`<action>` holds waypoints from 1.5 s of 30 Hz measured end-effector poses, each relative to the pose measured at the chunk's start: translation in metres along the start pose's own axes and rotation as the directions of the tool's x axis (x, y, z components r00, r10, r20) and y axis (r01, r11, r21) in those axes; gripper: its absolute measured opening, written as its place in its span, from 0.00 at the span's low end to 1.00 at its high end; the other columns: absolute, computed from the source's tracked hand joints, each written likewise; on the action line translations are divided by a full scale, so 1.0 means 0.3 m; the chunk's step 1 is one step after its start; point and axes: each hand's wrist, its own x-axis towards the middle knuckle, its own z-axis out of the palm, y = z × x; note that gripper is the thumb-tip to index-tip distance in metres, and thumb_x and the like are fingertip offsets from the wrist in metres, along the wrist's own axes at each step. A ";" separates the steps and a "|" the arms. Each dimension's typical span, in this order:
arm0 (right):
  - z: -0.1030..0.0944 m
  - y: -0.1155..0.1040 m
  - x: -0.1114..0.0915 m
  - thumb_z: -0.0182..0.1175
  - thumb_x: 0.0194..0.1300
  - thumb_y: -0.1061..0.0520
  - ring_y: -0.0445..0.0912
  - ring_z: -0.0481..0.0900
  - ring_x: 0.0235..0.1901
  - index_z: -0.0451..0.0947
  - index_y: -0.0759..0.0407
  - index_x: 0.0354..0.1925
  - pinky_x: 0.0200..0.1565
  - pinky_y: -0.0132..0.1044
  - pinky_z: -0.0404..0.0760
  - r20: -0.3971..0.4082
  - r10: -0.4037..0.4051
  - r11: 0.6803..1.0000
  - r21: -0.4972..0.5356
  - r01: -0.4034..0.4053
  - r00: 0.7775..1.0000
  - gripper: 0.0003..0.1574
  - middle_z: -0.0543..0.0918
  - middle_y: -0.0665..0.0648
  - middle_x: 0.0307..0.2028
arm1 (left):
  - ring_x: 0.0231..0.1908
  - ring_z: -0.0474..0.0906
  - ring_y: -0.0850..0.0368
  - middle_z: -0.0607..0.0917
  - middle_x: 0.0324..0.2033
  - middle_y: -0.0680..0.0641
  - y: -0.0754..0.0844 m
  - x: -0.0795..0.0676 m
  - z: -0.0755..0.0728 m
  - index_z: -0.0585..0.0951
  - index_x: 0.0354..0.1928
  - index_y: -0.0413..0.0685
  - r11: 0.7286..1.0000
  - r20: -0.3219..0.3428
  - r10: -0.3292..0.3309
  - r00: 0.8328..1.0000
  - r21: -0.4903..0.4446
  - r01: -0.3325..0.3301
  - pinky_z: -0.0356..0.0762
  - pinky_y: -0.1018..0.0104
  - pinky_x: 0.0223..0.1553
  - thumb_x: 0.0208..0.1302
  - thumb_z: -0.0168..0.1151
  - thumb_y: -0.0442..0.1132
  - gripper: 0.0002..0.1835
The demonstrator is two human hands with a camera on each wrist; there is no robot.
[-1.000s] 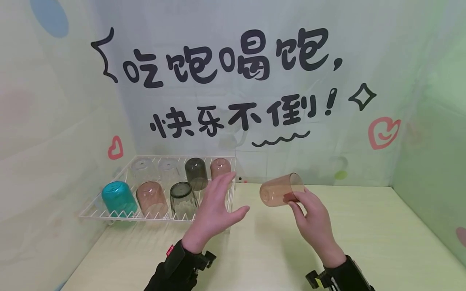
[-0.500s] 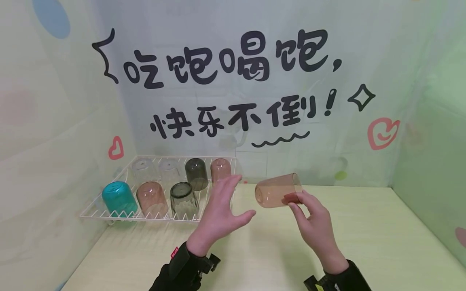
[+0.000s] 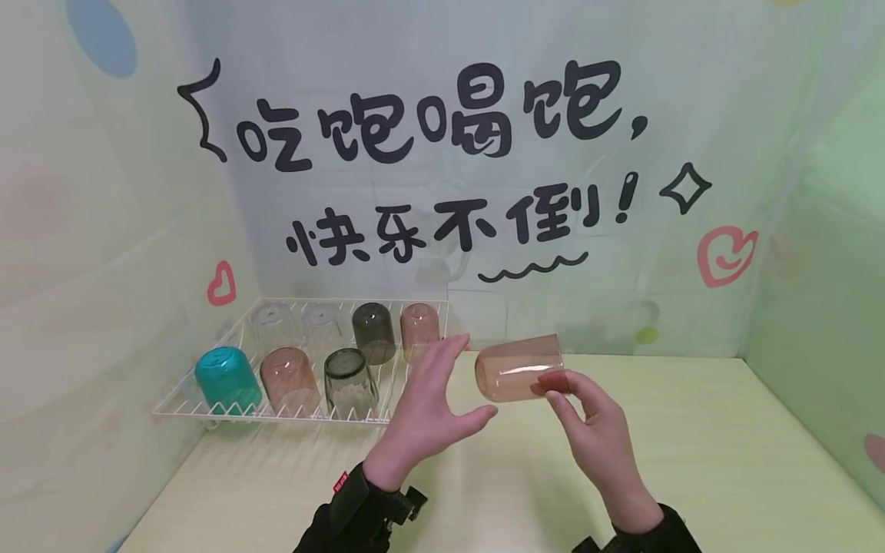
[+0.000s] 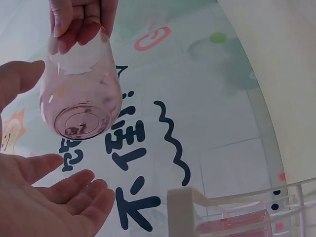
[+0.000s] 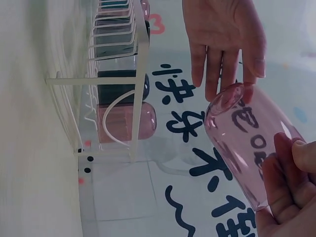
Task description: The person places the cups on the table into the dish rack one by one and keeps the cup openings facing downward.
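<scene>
A clear pinkish-amber cup (image 3: 515, 365) is held in the air, lying nearly level with its base toward the left. My right hand (image 3: 598, 442) pinches it near the rim, thumb on the near side and fingers along the wall. Spread wide beside the cup's base is my left hand (image 3: 429, 411), its thumb and fingers apart and nothing between them. In the left wrist view the base of the cup (image 4: 81, 118) faces the left palm (image 4: 54, 197) across a gap. The right wrist view shows the left fingertips close by the cup's base; whether they touch is hard to tell.
A white wire rack (image 3: 276, 418) stands at the back left with several upturned cups, among them a teal cup (image 3: 227, 378), a pink cup (image 3: 289, 380) and a dark grey cup (image 3: 349, 380). A lettered cloth backdrop (image 3: 442, 153) hangs behind the pale wooden table (image 3: 691, 445).
The cup has moved slightly left and turned closer to level in my right hand. My left hand has shifted right, toward its base, with the fingers still spread.
</scene>
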 end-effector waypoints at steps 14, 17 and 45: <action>0.005 -0.042 -0.010 0.55 0.63 0.55 0.45 0.78 0.44 0.76 0.59 0.44 0.47 0.31 0.74 0.045 0.177 0.963 0.200 -0.183 0.983 0.13 0.82 0.54 0.39 | 0.55 0.63 0.64 0.68 0.58 0.56 0.016 0.005 0.013 0.62 0.66 0.55 0.985 0.031 -0.025 0.999 -0.172 0.030 0.71 0.65 0.51 0.41 0.72 0.50 0.47; 0.006 -0.045 -0.009 0.55 0.63 0.55 0.46 0.78 0.44 0.76 0.61 0.44 0.48 0.31 0.75 0.052 0.199 0.951 0.229 -0.205 0.979 0.14 0.82 0.55 0.39 | 0.53 0.65 0.64 0.70 0.54 0.56 0.021 0.004 0.013 0.62 0.66 0.56 0.977 0.038 -0.037 0.999 -0.211 0.044 0.72 0.64 0.50 0.42 0.72 0.48 0.46; -0.009 -0.037 -0.006 0.55 0.63 0.57 0.47 0.76 0.49 0.73 0.64 0.52 0.50 0.32 0.74 0.127 0.183 0.932 0.294 -0.213 0.975 0.20 0.81 0.58 0.45 | 0.42 0.74 0.56 0.77 0.46 0.49 0.034 0.003 0.023 0.68 0.61 0.50 0.842 0.059 -0.135 0.989 -0.519 0.146 0.77 0.62 0.44 0.48 0.69 0.39 0.36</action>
